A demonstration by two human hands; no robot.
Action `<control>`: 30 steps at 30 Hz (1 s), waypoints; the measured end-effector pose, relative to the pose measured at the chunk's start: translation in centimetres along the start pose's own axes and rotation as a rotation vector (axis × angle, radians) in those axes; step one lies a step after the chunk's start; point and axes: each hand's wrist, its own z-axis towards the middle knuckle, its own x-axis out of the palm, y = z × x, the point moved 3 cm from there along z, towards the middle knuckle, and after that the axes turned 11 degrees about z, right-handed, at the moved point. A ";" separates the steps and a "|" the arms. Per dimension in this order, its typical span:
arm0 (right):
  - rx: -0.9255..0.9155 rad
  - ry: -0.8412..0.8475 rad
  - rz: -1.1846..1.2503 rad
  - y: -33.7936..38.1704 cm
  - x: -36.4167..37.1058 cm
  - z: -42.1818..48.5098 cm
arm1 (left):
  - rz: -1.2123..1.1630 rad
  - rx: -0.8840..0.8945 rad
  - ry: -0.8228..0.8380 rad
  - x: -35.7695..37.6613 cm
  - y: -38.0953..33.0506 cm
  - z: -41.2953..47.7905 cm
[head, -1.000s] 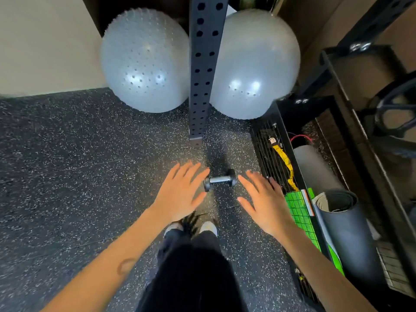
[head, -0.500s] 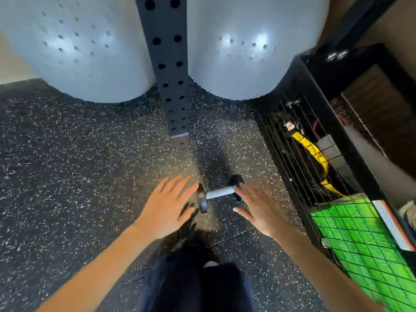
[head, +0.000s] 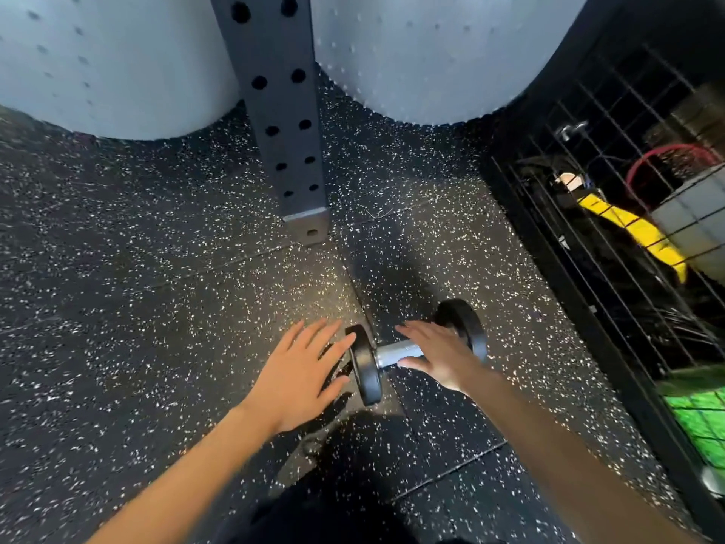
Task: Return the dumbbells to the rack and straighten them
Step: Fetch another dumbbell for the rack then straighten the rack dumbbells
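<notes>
Black-ended, steel-handled dumbbell (head: pixel 416 349) lies crosswise at lower centre; right hand (head: pixel 443 357) over its handle, fingers spread, unclosed; left hand (head: pixel 302 371) splayed beside its left end.

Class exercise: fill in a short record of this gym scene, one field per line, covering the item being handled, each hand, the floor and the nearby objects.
item: dumbbell, lying on its side on the floor
left hand: left hand open, beside the near plate
right hand: right hand open, over the handle, not closed
floor: speckled black floor
ahead: perforated steel post between two grey exercise balls
right side: wire basket holding a yellow strap
</notes>
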 end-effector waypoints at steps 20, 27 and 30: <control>0.013 0.092 -0.035 1.9 0.9 -4.9 | -0.081 -0.022 0.020 -4.7 1.0 -4.4; 0.091 0.145 0.160 9.9 -4.8 -20.3 | -0.201 0.009 0.042 -15.7 -0.6 -12.7; 0.131 0.136 0.306 13.3 -8.0 -26.2 | -0.263 0.003 0.058 -21.9 -1.2 -15.2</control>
